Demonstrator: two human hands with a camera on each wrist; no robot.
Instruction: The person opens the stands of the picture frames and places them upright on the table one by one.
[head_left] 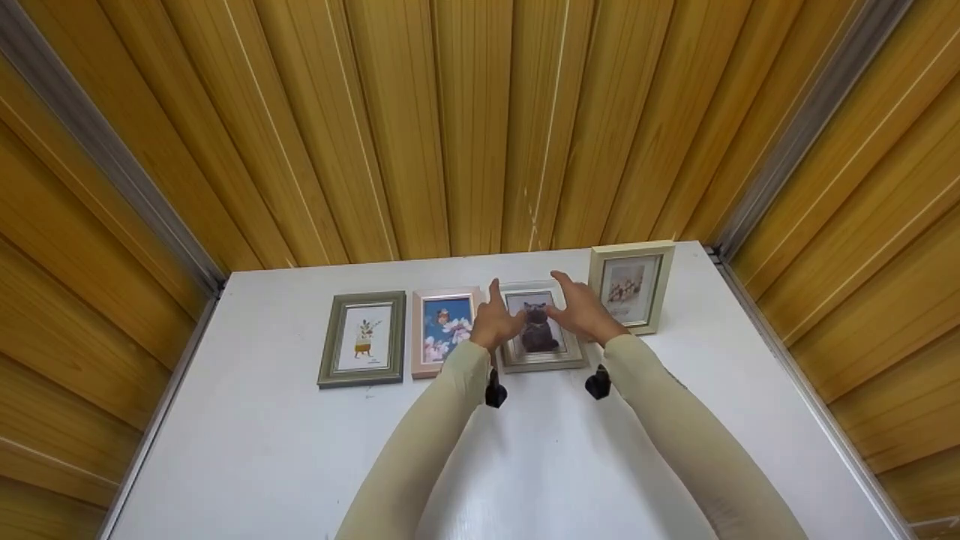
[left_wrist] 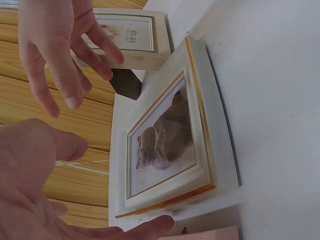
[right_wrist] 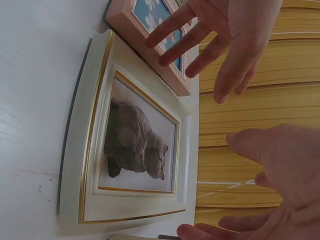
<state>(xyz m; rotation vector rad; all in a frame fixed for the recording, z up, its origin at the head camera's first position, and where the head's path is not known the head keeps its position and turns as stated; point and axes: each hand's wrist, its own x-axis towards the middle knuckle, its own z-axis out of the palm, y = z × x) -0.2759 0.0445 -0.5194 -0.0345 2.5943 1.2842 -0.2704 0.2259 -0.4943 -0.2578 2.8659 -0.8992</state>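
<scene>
A white photo frame (head_left: 544, 337) with gold edging and a grey cat picture lies face up on the white surface. Both hands hover over it, one at each side. My left hand (head_left: 495, 320) has its fingers spread beside the frame's left edge. Opposite it, my right hand (head_left: 586, 309) has fingers extended and thumb apart, near the right edge. In the right wrist view the cat frame (right_wrist: 135, 135) shows whole, with air between the palms and nothing in either. The left wrist view shows my right hand's fingers (left_wrist: 65, 80) pointing downward.
Left of the cat frame lie a pink frame (head_left: 420, 330) with blossoms and a green frame (head_left: 325, 360). A cream frame (head_left: 651, 300) stands upright at the right, its dark stand (left_wrist: 126, 84) behind. Wood-look panels (head_left: 472, 127) enclose the white table (head_left: 262, 450) at the back and sides.
</scene>
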